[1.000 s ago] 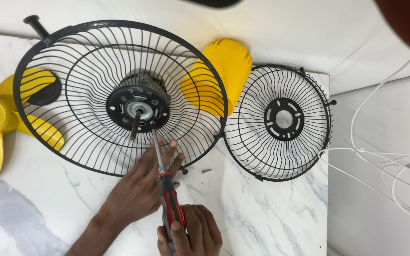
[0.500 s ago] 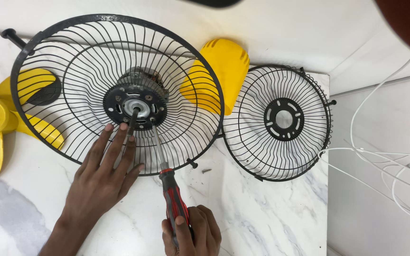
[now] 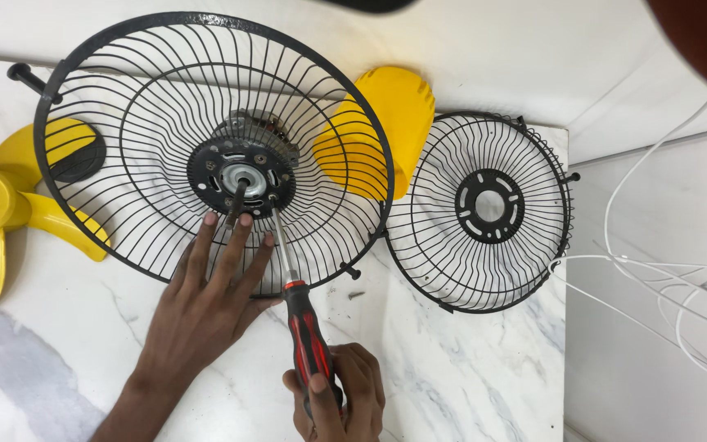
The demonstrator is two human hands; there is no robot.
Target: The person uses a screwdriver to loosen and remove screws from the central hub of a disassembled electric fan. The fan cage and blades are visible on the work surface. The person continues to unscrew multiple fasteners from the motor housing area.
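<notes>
With the left hand (image 3: 206, 303) spread flat on the big black fan guard (image 3: 206, 147), the right hand (image 3: 337, 393), fist round the red-and-black screwdriver (image 3: 296, 303), should keep its tip square on the hub screw (image 3: 272, 197), I'd say.

Black wire fan guard (image 3: 165, 106) lies tilted on marble — a red-black-handled screwdriver (image 3: 300, 307) tip at its central hub.

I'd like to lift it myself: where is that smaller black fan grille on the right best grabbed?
Probably by the outer rim of the smaller grille, coming from its right edge: that side hangs past the marble table, so fingers can hook under. The wires look thin.
</notes>
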